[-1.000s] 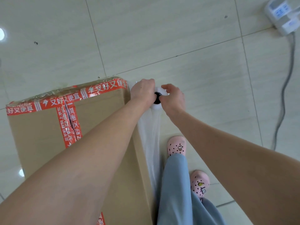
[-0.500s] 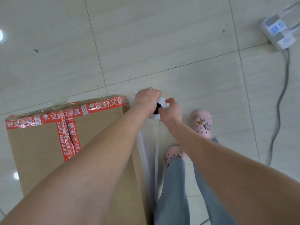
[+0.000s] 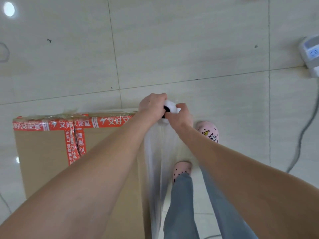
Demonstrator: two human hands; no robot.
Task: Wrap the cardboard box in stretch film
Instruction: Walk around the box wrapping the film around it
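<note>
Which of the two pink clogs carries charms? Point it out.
The pink clog farther forward, beside the right hand: it carries a yellow smiley and a bear charm. The nearer clog shows only dark holes.

Cardboard box point(image 3: 43, 161), near end off-frame

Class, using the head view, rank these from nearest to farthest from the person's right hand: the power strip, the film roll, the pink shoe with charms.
1. Film roll: gripped by the right hand itself.
2. Pink shoe with charms: on the floor just right of that hand.
3. Power strip: at the far right edge of the floor.
</note>
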